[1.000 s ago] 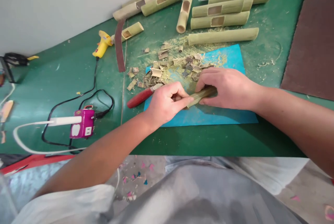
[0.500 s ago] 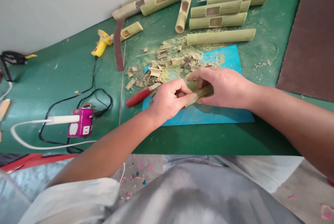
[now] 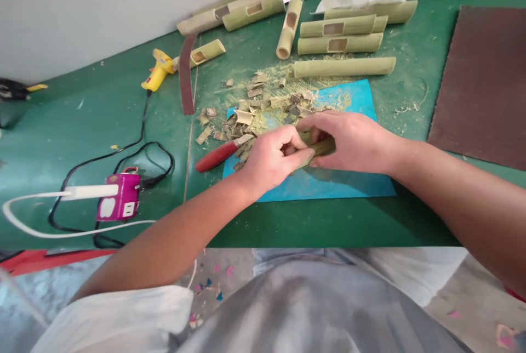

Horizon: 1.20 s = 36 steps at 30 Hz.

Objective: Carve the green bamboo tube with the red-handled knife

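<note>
Both hands meet over a blue sheet [image 3: 329, 186] on the green table. Between them lies a bamboo tube [image 3: 322, 148], mostly covered by my fingers. My left hand [image 3: 276, 157] is closed at its left end, thumb pressed along it. From above, my right hand [image 3: 353, 140] wraps its thumb and fingers around the other end. Whether anything small sits inside the left fingers is hidden. A red-handled knife [image 3: 217, 157] lies left of my left hand, its blade tip by the bamboo chips [image 3: 244, 117]. Sawdust and shavings spread over the sheet's far side.
Several bamboo tubes with cut windows [image 3: 337, 44] lie at the back, with an uncut-looking tube [image 3: 345, 67] nearer. At left are a yellow glue gun [image 3: 158, 70], a sandpaper strip [image 3: 187, 79] and a purple power adapter [image 3: 119, 197] with cables. A brown sheet [image 3: 482, 84] lies right.
The view has shifted slightly, bringing another bamboo tube into sight at the top right. Both hands keep their hold on the bamboo, with hardly any movement.
</note>
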### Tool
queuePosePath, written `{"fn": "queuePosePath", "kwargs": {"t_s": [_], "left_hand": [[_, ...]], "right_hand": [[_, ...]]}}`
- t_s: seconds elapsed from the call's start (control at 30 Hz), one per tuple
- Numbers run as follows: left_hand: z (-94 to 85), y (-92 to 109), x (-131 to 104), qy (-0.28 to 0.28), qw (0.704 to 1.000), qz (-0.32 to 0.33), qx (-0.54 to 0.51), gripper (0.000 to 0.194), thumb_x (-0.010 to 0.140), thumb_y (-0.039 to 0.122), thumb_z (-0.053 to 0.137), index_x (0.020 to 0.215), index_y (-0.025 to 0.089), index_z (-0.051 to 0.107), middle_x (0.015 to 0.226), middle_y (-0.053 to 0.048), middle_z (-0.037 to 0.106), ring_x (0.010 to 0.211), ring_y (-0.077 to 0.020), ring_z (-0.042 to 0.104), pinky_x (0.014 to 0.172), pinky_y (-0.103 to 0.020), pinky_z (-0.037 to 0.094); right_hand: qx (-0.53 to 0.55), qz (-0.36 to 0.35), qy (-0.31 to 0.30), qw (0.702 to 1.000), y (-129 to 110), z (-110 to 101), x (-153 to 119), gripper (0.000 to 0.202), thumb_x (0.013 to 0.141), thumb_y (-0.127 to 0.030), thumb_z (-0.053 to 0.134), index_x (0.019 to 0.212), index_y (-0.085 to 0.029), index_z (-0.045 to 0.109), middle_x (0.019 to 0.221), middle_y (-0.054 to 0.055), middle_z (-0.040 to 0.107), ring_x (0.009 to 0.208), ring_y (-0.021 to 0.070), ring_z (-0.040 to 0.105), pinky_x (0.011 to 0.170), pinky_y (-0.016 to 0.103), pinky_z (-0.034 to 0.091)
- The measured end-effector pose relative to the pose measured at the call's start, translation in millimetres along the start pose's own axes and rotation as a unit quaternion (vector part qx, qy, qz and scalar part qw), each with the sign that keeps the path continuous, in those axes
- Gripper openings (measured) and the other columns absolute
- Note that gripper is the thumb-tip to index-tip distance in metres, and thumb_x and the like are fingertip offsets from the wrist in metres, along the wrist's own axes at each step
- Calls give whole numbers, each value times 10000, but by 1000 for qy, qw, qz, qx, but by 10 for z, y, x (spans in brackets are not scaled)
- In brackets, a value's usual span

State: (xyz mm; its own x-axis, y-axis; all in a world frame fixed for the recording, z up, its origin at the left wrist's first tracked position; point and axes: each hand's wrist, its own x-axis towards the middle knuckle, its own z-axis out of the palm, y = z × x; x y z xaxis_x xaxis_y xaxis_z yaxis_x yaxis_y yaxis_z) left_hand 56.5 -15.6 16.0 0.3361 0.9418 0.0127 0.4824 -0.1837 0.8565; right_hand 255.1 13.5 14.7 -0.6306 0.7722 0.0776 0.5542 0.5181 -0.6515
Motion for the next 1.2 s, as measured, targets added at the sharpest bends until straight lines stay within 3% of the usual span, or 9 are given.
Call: {"fn": "queuePosePath", "kwargs": {"t_s": [0.2, 0.4, 0.63, 0.87, 1.07, 1.2], "left_hand": [[-6, 19, -3, -14, 999, 22, 20, 293, 799, 241, 722, 629, 186, 490, 566, 63, 394, 527, -78, 350, 497, -225, 276], [-42, 13, 15, -10, 1000, -3, 24, 293, 808, 263, 724, 642, 191, 494, 537, 64, 427, 506, -81, 380, 480, -222, 276], [85, 98, 226, -40, 999, 11, 25, 270, 769, 226, 741, 634, 186, 510, 546, 64, 434, 504, -76, 362, 478, -220, 264], [-40, -65, 24, -7, 999, -9, 30, 260, 808, 284, 722, 667, 191, 524, 530, 62, 469, 484, -82, 407, 468, -218, 298], [104, 5, 211, -23, 999, 40, 16, 267, 784, 240, 738, 659, 184, 508, 548, 66, 423, 505, -69, 344, 472, -208, 253], [26, -50, 132, -27, 999, 27, 27, 253, 807, 261, 725, 677, 184, 522, 533, 70, 427, 481, -66, 344, 452, -201, 247]], "right_hand": [[-29, -39, -36, 998, 118, -146, -56, 145, 737, -228, 642, 875, -207, 682, 938, 51, 653, 882, 204, 583, 739, 318, 417], [8, -40, -60, 997, 278, -206, -2, 159, 716, -263, 691, 866, -211, 672, 911, 25, 621, 843, 180, 570, 723, 302, 410], [28, -33, -59, 997, 292, -188, 31, 174, 697, -303, 721, 801, -205, 622, 869, 14, 586, 805, 170, 539, 695, 299, 386], [41, 2, -77, 996, 299, -188, 41, 225, 674, -326, 743, 860, -219, 673, 924, 14, 626, 834, 182, 557, 701, 313, 395], [36, -1, -70, 997, 296, -175, 43, 191, 696, -326, 721, 810, -205, 626, 892, 27, 601, 796, 167, 520, 680, 312, 373], [44, 16, -86, 995, 305, -180, 58, 231, 672, -347, 747, 837, -214, 655, 917, 26, 617, 827, 182, 540, 696, 309, 375]]}}
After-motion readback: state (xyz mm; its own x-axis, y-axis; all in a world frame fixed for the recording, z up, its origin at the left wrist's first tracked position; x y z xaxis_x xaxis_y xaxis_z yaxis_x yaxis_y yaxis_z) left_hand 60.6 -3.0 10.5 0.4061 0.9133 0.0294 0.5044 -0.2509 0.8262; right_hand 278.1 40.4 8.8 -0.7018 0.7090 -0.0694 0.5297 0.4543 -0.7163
